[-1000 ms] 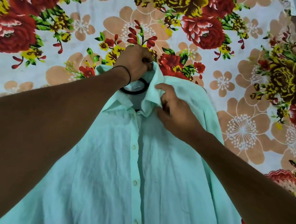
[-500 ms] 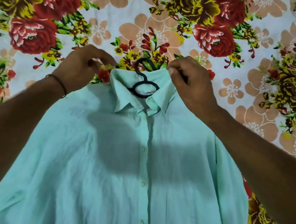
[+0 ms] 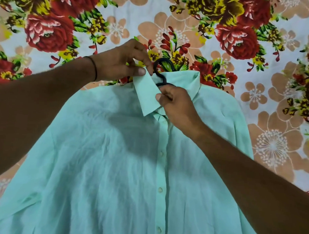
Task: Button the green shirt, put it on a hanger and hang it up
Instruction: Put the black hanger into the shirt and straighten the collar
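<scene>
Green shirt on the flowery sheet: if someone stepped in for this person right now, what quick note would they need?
Left hand: pinches the upper corner of the collar.
Right hand: pinches the collar's front edge at the neck.
Things: the green shirt lies front up on the floral sheet. The hanger is inside it, its black hook sticking out above the collar.
Done: the visible buttons are fastened and the hanger is in. The top button is hidden by the right hand.
Left: settle the collar, lift the shirt by the hook, hang it up.
</scene>
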